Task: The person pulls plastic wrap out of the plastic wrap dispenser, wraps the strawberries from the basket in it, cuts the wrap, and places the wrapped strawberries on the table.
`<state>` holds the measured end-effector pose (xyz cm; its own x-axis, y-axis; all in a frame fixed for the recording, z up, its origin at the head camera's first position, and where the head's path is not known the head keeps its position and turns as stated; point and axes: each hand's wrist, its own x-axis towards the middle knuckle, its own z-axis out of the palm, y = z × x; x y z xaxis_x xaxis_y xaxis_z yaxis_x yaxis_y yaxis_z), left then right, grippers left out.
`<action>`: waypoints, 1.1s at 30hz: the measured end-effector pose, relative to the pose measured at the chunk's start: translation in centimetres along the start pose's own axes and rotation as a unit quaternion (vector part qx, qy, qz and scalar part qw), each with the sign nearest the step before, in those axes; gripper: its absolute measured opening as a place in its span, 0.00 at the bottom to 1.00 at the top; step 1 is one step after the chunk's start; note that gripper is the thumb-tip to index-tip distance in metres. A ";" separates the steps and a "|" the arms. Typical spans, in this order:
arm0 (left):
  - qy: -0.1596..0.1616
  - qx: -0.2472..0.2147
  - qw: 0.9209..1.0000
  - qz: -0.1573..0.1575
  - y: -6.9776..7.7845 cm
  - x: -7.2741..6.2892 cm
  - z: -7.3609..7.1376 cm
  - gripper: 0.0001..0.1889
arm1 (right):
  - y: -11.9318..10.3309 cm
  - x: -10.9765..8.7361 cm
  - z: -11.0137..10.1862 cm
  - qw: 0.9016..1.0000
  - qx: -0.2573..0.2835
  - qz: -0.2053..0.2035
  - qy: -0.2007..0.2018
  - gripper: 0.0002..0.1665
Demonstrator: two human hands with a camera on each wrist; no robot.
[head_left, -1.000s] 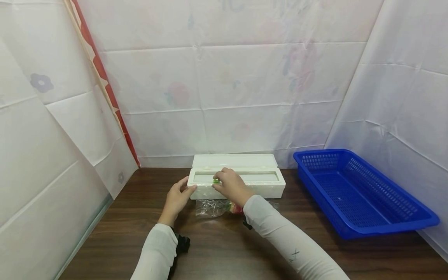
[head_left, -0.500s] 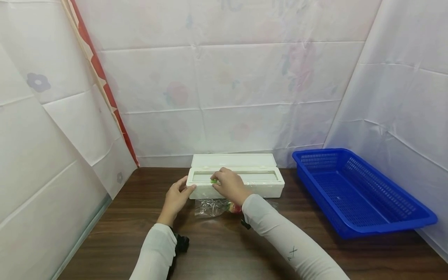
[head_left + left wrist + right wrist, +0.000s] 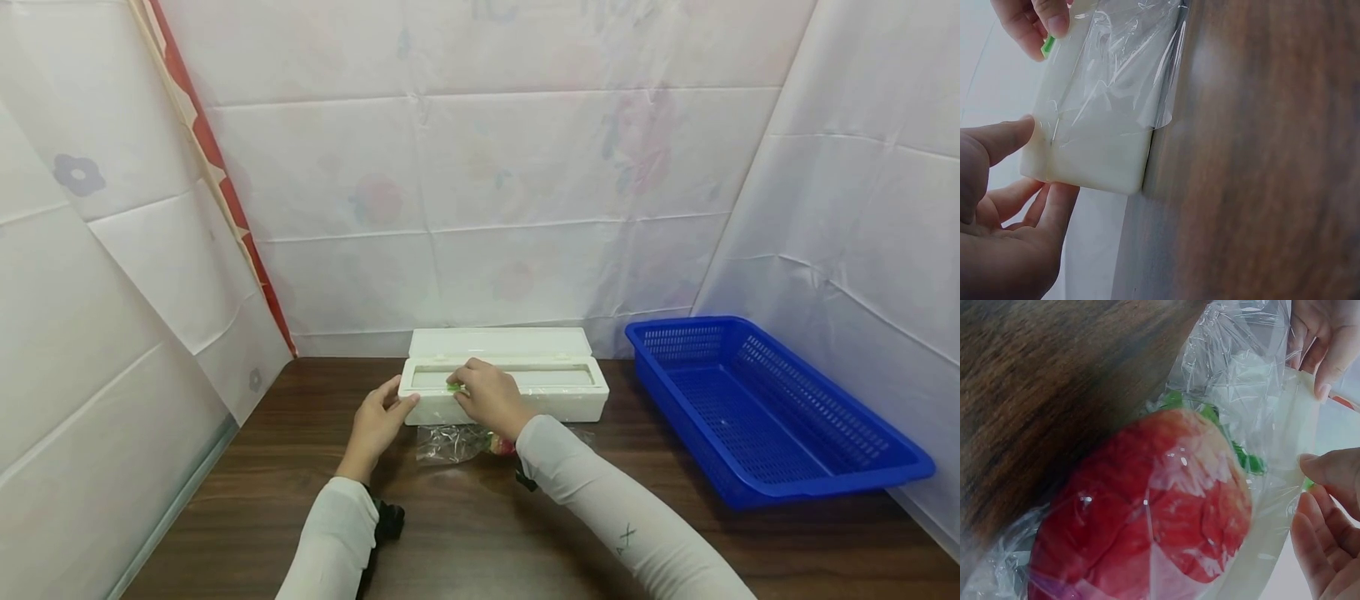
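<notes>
A long white cling film dispenser box (image 3: 570, 407) stands on the table, its lid (image 3: 502, 342) swung up behind it. My left hand (image 3: 377, 422) grips the box's left end, thumb on the top edge and fingers around the end, as the left wrist view shows. Between thumb and fingers, my right hand (image 3: 491, 396) pinches a small green slider (image 3: 453, 387) on the box's front edge. Clear film (image 3: 1122, 69) hangs down the box front. In the right wrist view, a red fruit with green leaves (image 3: 1154, 500) lies under wrinkled film before the box.
A blue perforated plastic basket (image 3: 678, 417) stands at the right of the table. White patterned sheets (image 3: 517, 183) enclose the back and both sides. Dark wood tabletop (image 3: 465, 533) stretches in front of the box.
My right hand has slid a little to the left along the box's front edge with the green slider. The left hand keeps its hold on the box end.
</notes>
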<state>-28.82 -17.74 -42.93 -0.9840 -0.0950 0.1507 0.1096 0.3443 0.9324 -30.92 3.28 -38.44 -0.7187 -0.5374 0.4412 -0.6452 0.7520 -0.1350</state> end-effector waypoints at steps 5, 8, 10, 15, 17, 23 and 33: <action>0.000 0.000 1.000 -0.003 -0.1 -0.1 0.0 0.33 | 0.0 0.1 0.0 1.000 0.002 -0.006 -0.003 0.12; 0.003 0.003 1.000 -0.003 0.0 -0.1 0.0 0.34 | 0.1 0.2 0.0 1.000 -0.005 -0.013 -0.006 0.12; 0.005 0.004 1.000 -0.002 0.0 -0.1 0.0 0.33 | 0.1 0.3 0.1 1.000 -0.011 -0.020 -0.006 0.13; 0.008 0.006 1.000 -0.002 0.0 -0.1 0.0 0.32 | 0.2 0.6 0.1 0.999 -0.027 -0.031 -0.013 0.14; 0.009 0.008 1.000 0.000 0.0 -0.1 0.0 0.32 | 0.2 0.7 0.1 0.999 -0.028 -0.033 -0.016 0.15; 0.010 0.006 1.000 -0.003 -0.1 0.1 0.0 0.33 | 0.2 0.8 0.0 0.999 -0.024 -0.037 -0.024 0.15; 0.016 0.012 1.000 0.003 -0.2 0.0 0.0 0.33 | 0.3 0.8 -0.1 0.998 -0.016 -0.049 -0.037 0.17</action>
<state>-28.83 -17.83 -43.10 -0.9782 -0.1230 0.1675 0.1121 0.3664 0.9237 -31.65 3.07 -38.03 -0.6697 -0.6350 0.3849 -0.7062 0.7049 -0.0659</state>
